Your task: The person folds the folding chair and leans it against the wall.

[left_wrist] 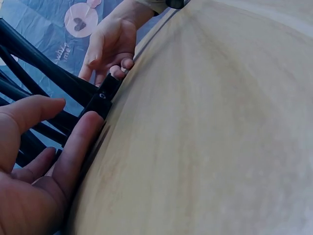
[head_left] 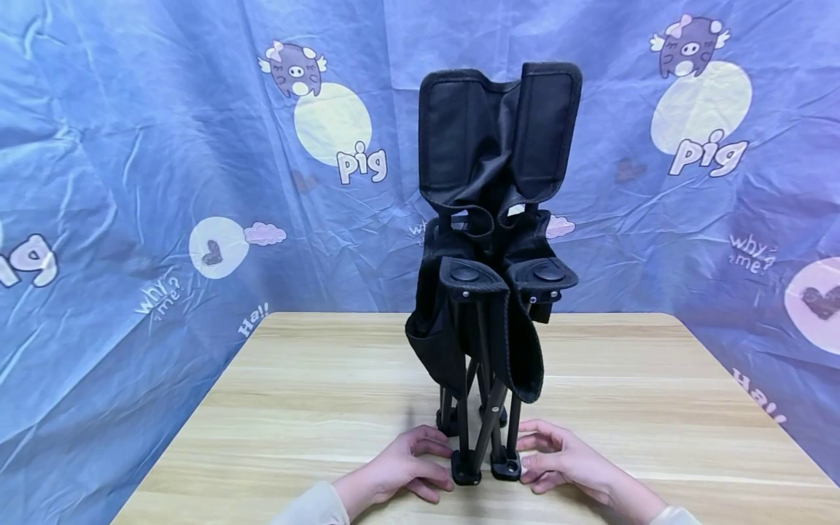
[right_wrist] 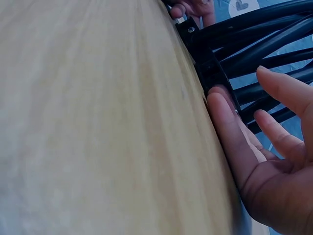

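Note:
A small black folding chair (head_left: 449, 138) stands upright and mostly folded, with its fabric back on top, seat cloth hanging in folds, and crossed metal legs (head_left: 495, 408) bunched together below. Beside its left front foot (head_left: 466, 470) lies my left hand (head_left: 416, 463), fingers loosely bent and fingertips right at the plastic foot. My right hand (head_left: 561, 463) mirrors it at the right front foot (head_left: 506, 467), thumb and fingers spread apart. In the left wrist view, a fingertip of the left hand (left_wrist: 29, 181) meets the black foot (left_wrist: 100, 100). The right wrist view shows the right hand (right_wrist: 279, 171) low against the other foot (right_wrist: 212, 71).
The chair stands on a light wooden table (head_left: 315, 386) with rounded far corners. Behind and to both sides hangs a blue printed cloth (head_left: 164, 146) with pig drawings and lettering. The chair back rises well above the table's far edge.

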Motion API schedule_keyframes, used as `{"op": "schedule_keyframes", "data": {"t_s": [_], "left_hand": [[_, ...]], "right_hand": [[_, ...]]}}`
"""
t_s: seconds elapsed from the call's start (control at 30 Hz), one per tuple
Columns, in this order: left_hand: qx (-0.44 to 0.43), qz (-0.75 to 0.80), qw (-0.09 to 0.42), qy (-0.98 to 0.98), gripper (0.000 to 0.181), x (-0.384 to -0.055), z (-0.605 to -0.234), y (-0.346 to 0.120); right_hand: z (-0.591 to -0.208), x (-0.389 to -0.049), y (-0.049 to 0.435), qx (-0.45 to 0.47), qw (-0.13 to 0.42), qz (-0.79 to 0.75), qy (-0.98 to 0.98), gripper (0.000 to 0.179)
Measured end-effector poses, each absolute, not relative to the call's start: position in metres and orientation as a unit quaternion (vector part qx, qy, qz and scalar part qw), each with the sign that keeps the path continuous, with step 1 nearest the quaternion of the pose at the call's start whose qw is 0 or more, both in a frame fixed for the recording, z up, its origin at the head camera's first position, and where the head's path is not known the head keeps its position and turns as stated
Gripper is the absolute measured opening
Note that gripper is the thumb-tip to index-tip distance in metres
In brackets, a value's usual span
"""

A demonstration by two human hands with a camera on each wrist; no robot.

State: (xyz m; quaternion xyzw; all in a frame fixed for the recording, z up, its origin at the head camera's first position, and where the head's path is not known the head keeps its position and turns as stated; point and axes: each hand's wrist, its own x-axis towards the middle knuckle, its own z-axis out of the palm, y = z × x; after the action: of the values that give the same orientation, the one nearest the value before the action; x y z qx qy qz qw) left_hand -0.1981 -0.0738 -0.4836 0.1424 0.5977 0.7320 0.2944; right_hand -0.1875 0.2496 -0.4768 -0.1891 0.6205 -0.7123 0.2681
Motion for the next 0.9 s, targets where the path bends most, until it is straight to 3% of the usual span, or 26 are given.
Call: {"op": "schedule_keyframes", "data": {"t_s": [0.23,0.47,0.9], "left_hand": [[0.158,0.737,0.282,0.594,0.047,-0.195,-0.484,-0.067],[0.17,0.736,0.273,0.595,0.049,-0.194,-0.484,-0.061],[0.18,0.733,0.266,0.6,0.048,-0.197,-0.488,-0.05]], "right_hand": [[-0.479,-0.187,0.246,-0.189,0.265,-0.704,0.632,0.04],[-0.48,-0.185,0.239,-0.181,0.259,-0.699,0.641,0.056],[-0.481,-0.184,0.236,-0.181,0.25,-0.7,0.644,0.045]]}}
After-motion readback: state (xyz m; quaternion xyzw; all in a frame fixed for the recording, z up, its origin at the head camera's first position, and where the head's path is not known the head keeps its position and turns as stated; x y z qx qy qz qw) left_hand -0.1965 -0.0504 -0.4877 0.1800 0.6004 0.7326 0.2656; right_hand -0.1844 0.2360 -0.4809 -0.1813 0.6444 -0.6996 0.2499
